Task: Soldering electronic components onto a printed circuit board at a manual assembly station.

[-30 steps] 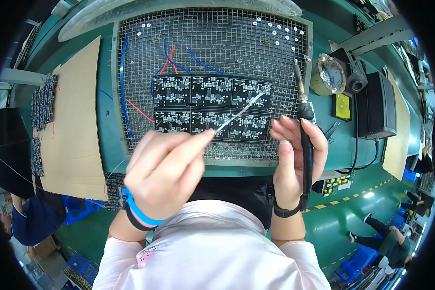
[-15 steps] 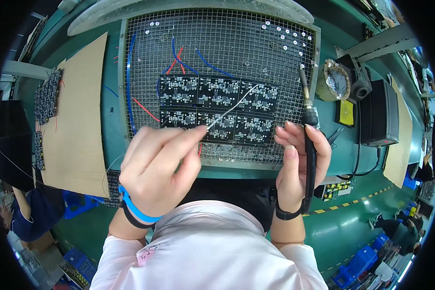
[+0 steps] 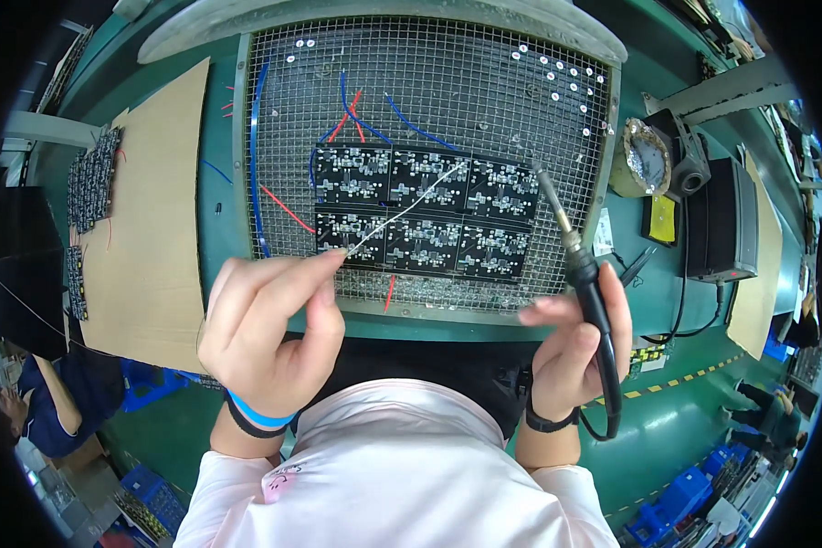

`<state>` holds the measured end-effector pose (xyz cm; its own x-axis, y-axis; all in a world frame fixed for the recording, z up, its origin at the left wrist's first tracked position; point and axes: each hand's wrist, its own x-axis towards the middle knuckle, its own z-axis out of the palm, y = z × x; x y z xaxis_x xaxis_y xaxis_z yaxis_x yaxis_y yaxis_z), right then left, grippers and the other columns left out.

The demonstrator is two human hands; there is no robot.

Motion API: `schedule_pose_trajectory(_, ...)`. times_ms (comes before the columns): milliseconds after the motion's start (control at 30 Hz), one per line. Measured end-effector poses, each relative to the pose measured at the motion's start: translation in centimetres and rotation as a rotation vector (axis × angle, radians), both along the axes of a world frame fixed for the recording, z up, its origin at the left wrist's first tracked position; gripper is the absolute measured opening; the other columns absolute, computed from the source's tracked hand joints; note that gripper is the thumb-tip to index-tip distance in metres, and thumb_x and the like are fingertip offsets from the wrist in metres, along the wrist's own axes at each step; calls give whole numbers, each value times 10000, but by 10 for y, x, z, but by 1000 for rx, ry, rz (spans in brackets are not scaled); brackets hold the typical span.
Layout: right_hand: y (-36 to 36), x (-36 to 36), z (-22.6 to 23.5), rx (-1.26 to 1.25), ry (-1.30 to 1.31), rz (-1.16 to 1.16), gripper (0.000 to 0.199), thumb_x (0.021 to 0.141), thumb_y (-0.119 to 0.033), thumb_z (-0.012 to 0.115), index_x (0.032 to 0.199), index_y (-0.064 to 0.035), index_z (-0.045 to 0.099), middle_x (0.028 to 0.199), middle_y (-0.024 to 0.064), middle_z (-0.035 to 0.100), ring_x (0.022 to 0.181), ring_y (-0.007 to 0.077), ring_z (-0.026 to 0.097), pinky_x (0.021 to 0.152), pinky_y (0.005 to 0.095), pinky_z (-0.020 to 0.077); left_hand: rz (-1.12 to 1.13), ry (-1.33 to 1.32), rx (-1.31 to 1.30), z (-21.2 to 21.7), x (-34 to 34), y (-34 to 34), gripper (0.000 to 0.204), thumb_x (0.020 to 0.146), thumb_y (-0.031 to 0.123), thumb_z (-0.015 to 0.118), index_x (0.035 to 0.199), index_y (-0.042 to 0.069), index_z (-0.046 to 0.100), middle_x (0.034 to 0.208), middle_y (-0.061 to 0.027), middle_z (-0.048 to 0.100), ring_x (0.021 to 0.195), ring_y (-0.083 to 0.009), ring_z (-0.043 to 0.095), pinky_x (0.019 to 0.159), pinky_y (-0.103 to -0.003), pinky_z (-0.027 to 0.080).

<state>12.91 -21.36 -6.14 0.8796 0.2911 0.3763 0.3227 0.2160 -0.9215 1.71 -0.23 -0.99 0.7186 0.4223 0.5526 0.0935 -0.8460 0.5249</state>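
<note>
A black panel of several small circuit boards (image 3: 425, 212) lies on a wire mesh rack (image 3: 429, 82), with blue and red wires running from it. My left hand (image 3: 269, 315) pinches a thin strand of solder wire (image 3: 402, 210) that slants up and right across the boards. My right hand (image 3: 580, 342) grips a soldering iron (image 3: 571, 251) by its black handle. Its metal tip points up-left and hovers near the right edge of the boards, apart from the solder wire's end.
A brown cardboard sheet (image 3: 146, 192) lies left of the rack, with more dark boards (image 3: 87, 178) at its far edge. Right of the rack stand a soldering iron stand with foil (image 3: 644, 160) and a black box unit (image 3: 717, 219). A person in blue (image 3: 50, 402) is at lower left.
My right hand with the soldering iron has dropped back and to the right, away from the boards. My left hand keeps the solder wire laid across the boards.
</note>
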Motion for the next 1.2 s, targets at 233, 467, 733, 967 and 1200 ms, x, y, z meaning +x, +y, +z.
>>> schedule_pose_trajectory(233, 14, -4, 18, -283, -162, -99, 447, 1003, -235, 494, 1220, 154, 522, 713, 180, 671, 556, 195, 641, 599, 256, 511, -89, 8, 25, -3, 11, -1, 352, 627, -108, 699, 940, 49, 737, 788, -70, 644, 641, -209, 580, 566, -295, 464)
schedule_pose_trajectory(467, 12, -4, 23, -274, -124, -45, 377, 968, -146, 544, 1240, 116, 543, 784, 163, 701, 665, 199, 685, 671, 281, 549, -117, -29, 49, -9, 13, 2, 363, 627, -110, 699, 953, 44, 733, 792, -69, 642, 635, -209, 577, 564, -297, 466)
schedule_pose_trajectory(733, 17, -10, 28, -373, -180, -67, 392, 984, -179, 535, 1234, 122, 539, 769, 161, 693, 658, 193, 680, 668, 276, 549, -127, -15, 56, -9, 21, -1, 356, 639, -106, 718, 960, 49, 733, 793, -67, 641, 638, -212, 576, 565, -299, 475)
schedule_pose_trajectory(967, 19, -12, 28, -401, -192, -103, 421, 1004, -223, 511, 1225, 135, 532, 737, 162, 681, 609, 184, 659, 641, 269, 540, -74, -25, 51, -12, 18, -2, 352, 647, -101, 723, 962, 54, 736, 790, -64, 639, 641, -210, 576, 565, -299, 477)
schedule_pose_trajectory(1200, 5, -11, 25, -315, -189, -35, 352, 921, -71, 600, 1235, 87, 572, 826, 153, 721, 737, 201, 716, 721, 283, 567, -58, -52, 63, -10, 11, -2, 353, 651, -105, 712, 965, 55, 737, 787, -66, 637, 645, -207, 578, 566, -297, 476)
